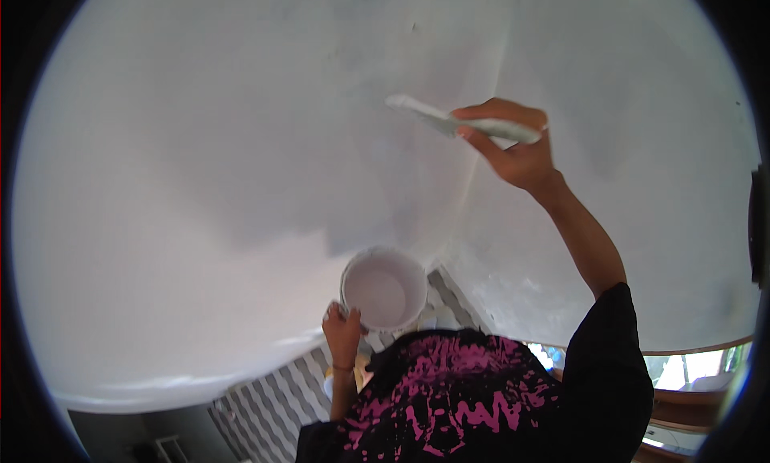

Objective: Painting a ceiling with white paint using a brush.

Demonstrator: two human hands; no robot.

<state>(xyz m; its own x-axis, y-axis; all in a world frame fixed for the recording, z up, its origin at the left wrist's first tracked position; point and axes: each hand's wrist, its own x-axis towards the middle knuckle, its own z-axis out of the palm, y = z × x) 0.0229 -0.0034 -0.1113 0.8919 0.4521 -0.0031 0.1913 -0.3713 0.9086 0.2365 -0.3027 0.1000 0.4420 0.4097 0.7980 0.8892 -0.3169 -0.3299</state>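
My right hand (513, 146) is raised in front of the wall and closed round the handle of a whitish paintbrush (437, 114). The brush points left, its tip close to the pale wall (265, 102); whether it touches I cannot tell. Lower down, my left hand (343, 331) grips the near left edge of a white bucket (383, 291). Pale paint seems to coat the bucket's inside, and its mouth faces up toward me. What exactly the left fingers hook onto, rim or bail, is partly hidden.
Two pale walls meet at a corner line (499, 70) behind the brush. Below lies a grey-and-white wavy striped floor (273, 403). A dark object (758, 226) juts in at the right edge. At lower right are brown wooden ledges (682, 407) beside a bright opening.
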